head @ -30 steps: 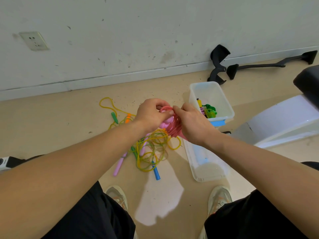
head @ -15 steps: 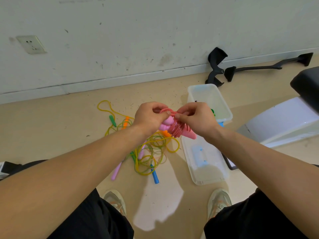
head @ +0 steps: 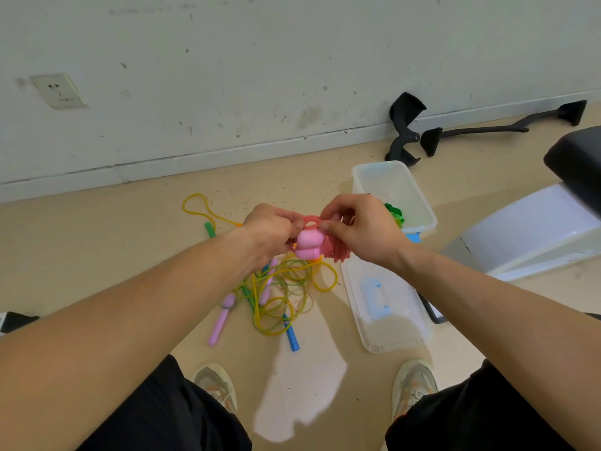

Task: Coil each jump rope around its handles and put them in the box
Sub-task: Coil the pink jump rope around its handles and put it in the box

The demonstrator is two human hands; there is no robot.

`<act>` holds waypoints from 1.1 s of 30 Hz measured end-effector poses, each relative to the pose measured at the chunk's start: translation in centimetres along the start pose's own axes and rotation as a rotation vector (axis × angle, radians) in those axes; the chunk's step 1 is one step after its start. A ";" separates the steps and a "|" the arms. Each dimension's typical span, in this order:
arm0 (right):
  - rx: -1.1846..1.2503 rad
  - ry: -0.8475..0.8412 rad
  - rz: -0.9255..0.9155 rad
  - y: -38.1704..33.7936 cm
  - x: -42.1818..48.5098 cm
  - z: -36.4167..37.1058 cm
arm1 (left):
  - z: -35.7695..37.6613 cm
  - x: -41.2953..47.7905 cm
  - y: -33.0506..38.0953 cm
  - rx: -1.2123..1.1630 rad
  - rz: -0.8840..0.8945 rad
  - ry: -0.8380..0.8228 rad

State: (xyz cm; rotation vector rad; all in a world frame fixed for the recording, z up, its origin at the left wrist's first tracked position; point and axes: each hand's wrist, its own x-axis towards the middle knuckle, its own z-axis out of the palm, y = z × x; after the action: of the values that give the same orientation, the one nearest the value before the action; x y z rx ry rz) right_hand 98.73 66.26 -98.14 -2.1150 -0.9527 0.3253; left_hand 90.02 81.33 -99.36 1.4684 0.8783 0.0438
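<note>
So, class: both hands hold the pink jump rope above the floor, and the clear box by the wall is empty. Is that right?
Not quite. The head view shows the clear box holding a green rope bundle. Both the left hand and right hand do hold the pink jump rope above the floor.

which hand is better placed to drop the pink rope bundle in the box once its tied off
Right, probably. The right hand already pinches the pink rope bundle and sits nearest the open box; the left hand is on the far side.

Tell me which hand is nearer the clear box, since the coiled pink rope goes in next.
Right. The right hand hovers just beside the clear box's near left wall, overlapping it in view. The left hand is further left, beyond the pink jump rope both hands grip.
</note>
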 end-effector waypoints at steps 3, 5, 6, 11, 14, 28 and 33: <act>-0.003 -0.024 -0.003 -0.1 0.2 -0.3 | 0.0 0.0 0.0 0.002 -0.034 -0.027; -0.046 -0.045 -0.022 -0.1 0.3 -0.5 | 0.1 -0.6 0.3 -0.033 -0.065 -0.084; -0.064 -0.059 -0.030 -0.1 0.4 -0.6 | 0.1 -0.9 0.4 -0.033 -0.071 -0.111; -0.096 -0.085 -0.049 -0.1 0.3 -0.6 | 0.2 -0.9 0.3 0.037 -0.026 -0.079; -0.135 -0.101 -0.078 -0.2 0.4 -0.7 | 0.5 -1.1 0.3 0.081 0.021 -0.055; -0.403 -0.016 0.033 -1.0 -0.4 0.7 | 1.0 -1.3 -0.4 0.259 0.184 0.019; -0.467 -0.036 0.077 -1.4 -0.4 0.7 | 1.6 -1.9 -0.4 0.312 0.153 -0.001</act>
State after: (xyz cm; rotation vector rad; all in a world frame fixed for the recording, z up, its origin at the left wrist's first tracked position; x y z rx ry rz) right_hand 97.35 66.94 -97.62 -2.5805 -1.0465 0.1910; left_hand 89.40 78.97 -98.99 1.8261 0.7951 0.0206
